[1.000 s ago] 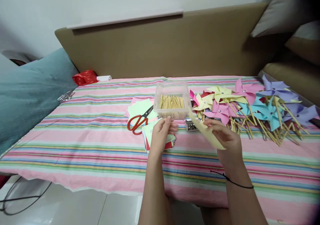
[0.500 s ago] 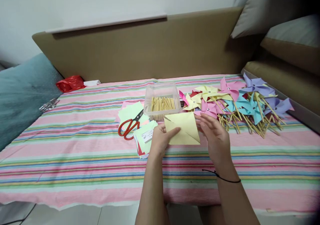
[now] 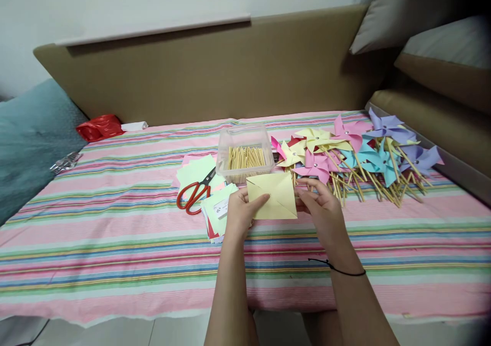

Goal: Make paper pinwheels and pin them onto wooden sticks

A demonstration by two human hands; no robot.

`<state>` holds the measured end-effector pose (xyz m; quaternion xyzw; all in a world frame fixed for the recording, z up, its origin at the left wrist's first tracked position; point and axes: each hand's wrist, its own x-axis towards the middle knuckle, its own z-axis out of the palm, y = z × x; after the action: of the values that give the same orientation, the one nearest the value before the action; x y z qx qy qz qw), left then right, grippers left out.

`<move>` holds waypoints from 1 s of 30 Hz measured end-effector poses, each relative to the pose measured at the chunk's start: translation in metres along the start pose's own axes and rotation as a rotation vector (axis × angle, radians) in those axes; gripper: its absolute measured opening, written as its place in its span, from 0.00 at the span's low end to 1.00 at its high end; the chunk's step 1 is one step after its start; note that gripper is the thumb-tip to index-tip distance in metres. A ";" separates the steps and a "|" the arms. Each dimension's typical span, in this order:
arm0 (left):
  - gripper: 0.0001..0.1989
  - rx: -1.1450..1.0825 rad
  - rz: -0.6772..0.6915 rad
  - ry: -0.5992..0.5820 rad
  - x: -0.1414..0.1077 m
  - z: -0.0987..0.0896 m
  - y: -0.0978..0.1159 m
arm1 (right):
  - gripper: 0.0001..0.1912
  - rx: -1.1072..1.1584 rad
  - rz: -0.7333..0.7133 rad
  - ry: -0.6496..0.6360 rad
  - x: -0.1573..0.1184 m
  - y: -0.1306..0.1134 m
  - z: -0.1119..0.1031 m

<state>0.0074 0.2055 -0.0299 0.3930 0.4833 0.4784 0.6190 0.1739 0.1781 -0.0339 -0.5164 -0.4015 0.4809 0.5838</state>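
Note:
A pale yellow paper square (image 3: 276, 202) with diagonal cuts is held up above the striped cloth. My left hand (image 3: 241, 214) grips its left side, thumb on the front near the centre and fingers behind. At the right edge, my right hand (image 3: 320, 205) has its fingers curled, with thumb and index finger close together; whether they pinch the paper's edge or something small is too fine to tell. Just behind the paper stands a clear plastic box (image 3: 245, 172) of short wooden sticks (image 3: 245, 157).
Red-handled scissors (image 3: 196, 190) lie on coloured sheets (image 3: 192, 171) to the left, beside a paper stack (image 3: 219, 210). Finished pinwheels (image 3: 355, 154) on sticks are piled at right. A red bag (image 3: 100, 127) and metallic wrapping (image 3: 66, 163) lie far left on the cloth (image 3: 126, 254).
My right hand has moved slightly left, and its fingers have curled in closer at the paper's right edge. The whole view has shifted a little.

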 end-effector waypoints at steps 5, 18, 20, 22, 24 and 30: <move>0.17 -0.016 0.021 0.023 0.002 -0.004 -0.001 | 0.09 -0.079 -0.145 -0.164 0.001 -0.001 -0.008; 0.13 0.067 0.025 -0.045 0.000 -0.003 -0.002 | 0.09 -0.083 -0.139 -0.274 0.003 0.002 -0.007; 0.13 0.063 0.032 -0.057 0.000 -0.003 -0.003 | 0.10 -0.103 -0.131 -0.274 0.004 0.003 -0.007; 0.12 0.050 0.031 -0.067 0.000 -0.003 -0.003 | 0.11 -0.101 -0.112 -0.250 0.004 0.004 -0.005; 0.12 0.040 0.027 -0.080 0.000 -0.002 -0.002 | 0.12 -0.079 -0.069 -0.179 0.004 0.004 -0.001; 0.12 0.026 0.006 -0.082 -0.001 -0.002 0.000 | 0.15 -0.013 0.075 -0.031 0.001 0.001 0.012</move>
<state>0.0059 0.2044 -0.0304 0.4219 0.4625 0.4572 0.6317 0.1628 0.1819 -0.0329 -0.5274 -0.3941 0.5075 0.5558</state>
